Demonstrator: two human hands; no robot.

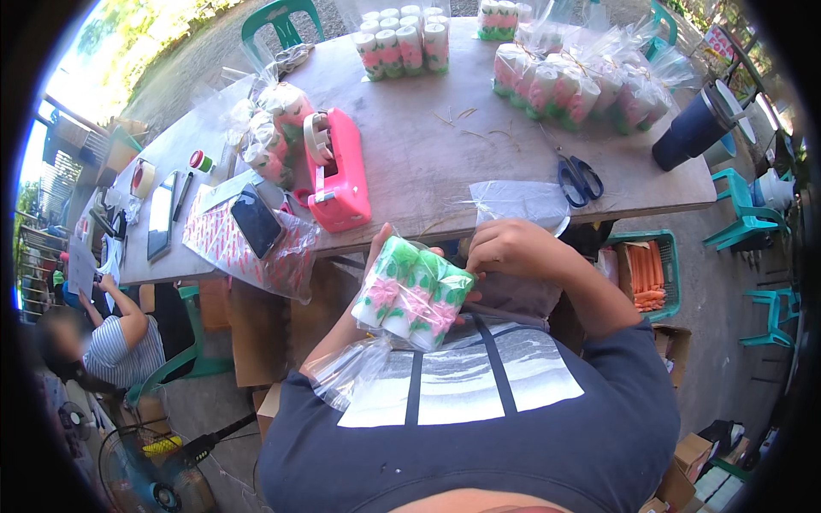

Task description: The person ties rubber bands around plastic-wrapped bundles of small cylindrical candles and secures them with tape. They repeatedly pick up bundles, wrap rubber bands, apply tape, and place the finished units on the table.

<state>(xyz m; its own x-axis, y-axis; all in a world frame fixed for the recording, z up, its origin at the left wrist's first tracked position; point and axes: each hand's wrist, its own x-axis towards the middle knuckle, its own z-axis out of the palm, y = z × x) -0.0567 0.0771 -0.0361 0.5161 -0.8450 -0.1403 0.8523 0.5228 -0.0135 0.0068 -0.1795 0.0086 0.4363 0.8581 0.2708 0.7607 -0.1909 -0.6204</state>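
Note:
A clear-wrapped pack of pillar candles [414, 292], white with green and pink floral decoration, is held tilted in front of my chest. My left hand [377, 249] grips it from behind and below, most of the palm hidden by the pack. Its gathered plastic end [356, 372] hangs toward my left arm. My right hand [513, 249] has curled fingers at the pack's upper right corner; whether they pinch the wrap is unclear. Just beyond that hand, a sheet of clear plastic [519, 200] lies at the table edge beside dark-handled scissors [579, 182].
A pink tape dispenser [343, 173], a smartphone [256, 221] and wrapped candles [269, 138] occupy the table's left. More candle packs [571, 86] and a dark tumbler [686, 128] stand at right. A seated person [128, 343] is at left; a crate [644, 276] sits below.

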